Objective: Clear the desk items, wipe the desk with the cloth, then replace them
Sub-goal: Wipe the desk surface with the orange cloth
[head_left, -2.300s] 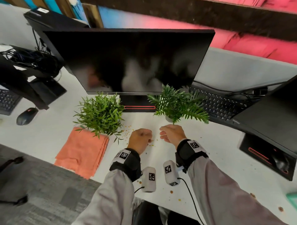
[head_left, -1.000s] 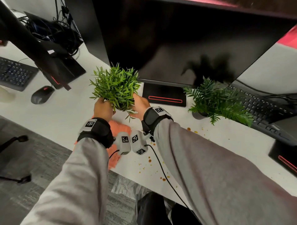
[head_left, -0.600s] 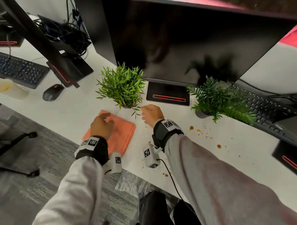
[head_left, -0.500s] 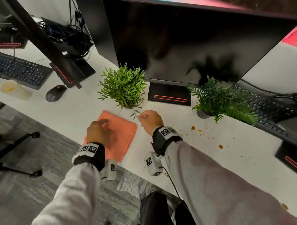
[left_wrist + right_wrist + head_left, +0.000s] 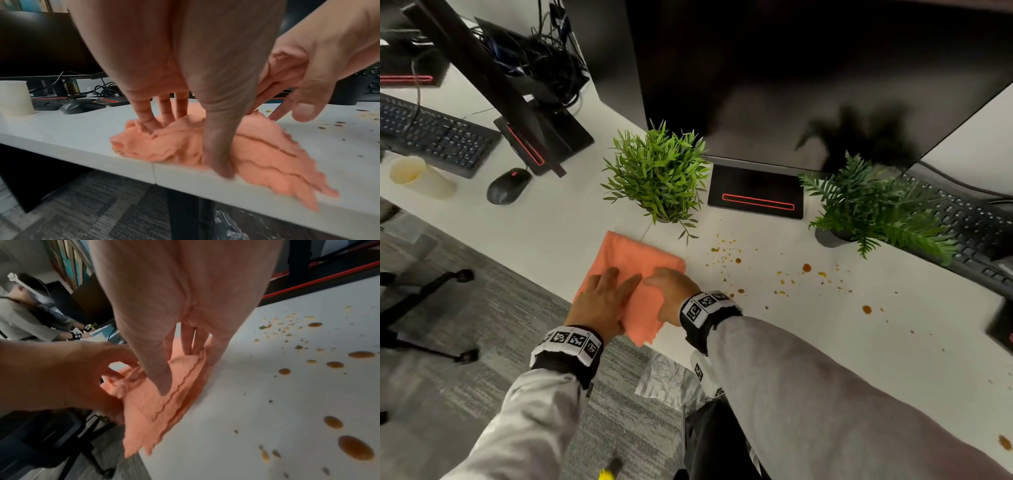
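An orange cloth (image 5: pixel 635 258) lies folded at the front edge of the white desk (image 5: pixel 551 236). My left hand (image 5: pixel 602 298) presses on its left part with straight, spread fingers (image 5: pixel 148 120), the thumb down near the desk edge, and the cloth (image 5: pixel 257 154) bunches under them. My right hand (image 5: pixel 671 291) touches the cloth's right edge (image 5: pixel 174 402) with fingertips (image 5: pixel 191 348) and thumb. A bushy potted plant (image 5: pixel 657 174) stands just behind the cloth. A fern-like potted plant (image 5: pixel 869 209) stands to the right. Brown drops and crumbs (image 5: pixel 806 268) dot the desk between them.
A large monitor with its black base (image 5: pixel 756 195) stands behind the plants. A keyboard (image 5: pixel 972 222) lies at the right. To the left are a mouse (image 5: pixel 508 185), a tipped pale cup (image 5: pixel 417 176), another keyboard (image 5: pixel 431 137) and tangled cables. A chair base (image 5: pixel 424 308) sits on the floor.
A second ago both hands held the bushy plant above the cloth. They set it down behind the cloth, and both hands have since come down onto the cloth.
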